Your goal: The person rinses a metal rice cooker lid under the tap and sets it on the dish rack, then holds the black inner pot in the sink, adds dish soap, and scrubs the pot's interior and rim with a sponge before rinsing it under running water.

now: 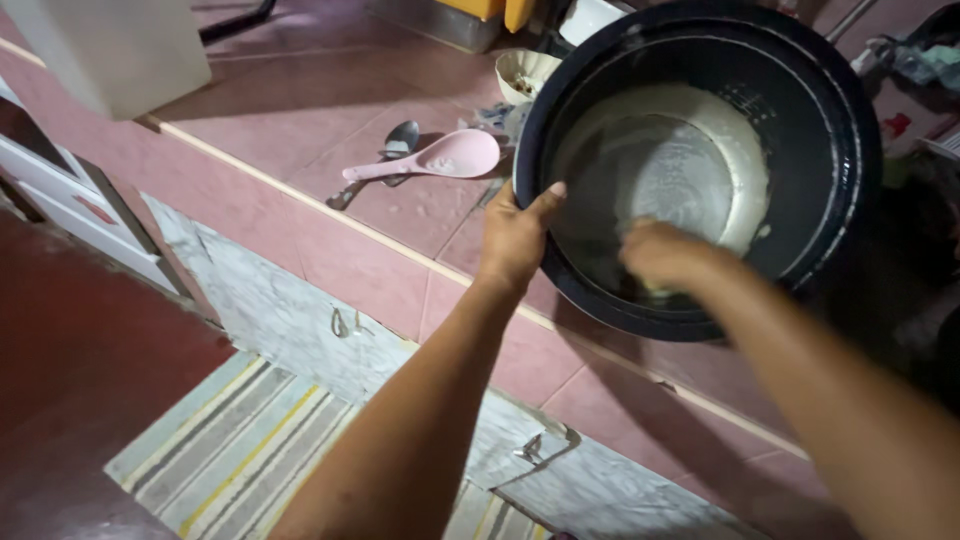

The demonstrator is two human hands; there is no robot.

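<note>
Your left hand (515,240) holds the rim of the black pot (830,120): its grip is closed on the near left edge, thumb hooked over the lip and pointing into the bowl, the fingers hidden behind the outer wall. The pot is tilted toward you, its mouth open to the camera, and it seems to rest on the pink tiled bench (290,130) just beyond that hand.

Your right hand (665,255) is inside the pot, low against the near wall, blurred. Something pale shows under its fingers, but you cannot tell what it is, nor whether the grip is curled around it or only pressing on it. Just past that hand, milky water (690,160) lies in the bottom of the pot.

To the left of your left hand, near but not touching it, a pink rice paddle (440,160) lies on the bench, its handle across a metal spoon (385,155). Beyond the left hand, by the pot's far left rim, stands a pale bowl (527,72).

Below your forearms a striped mat (230,450) lies on the red floor (70,360).
</note>
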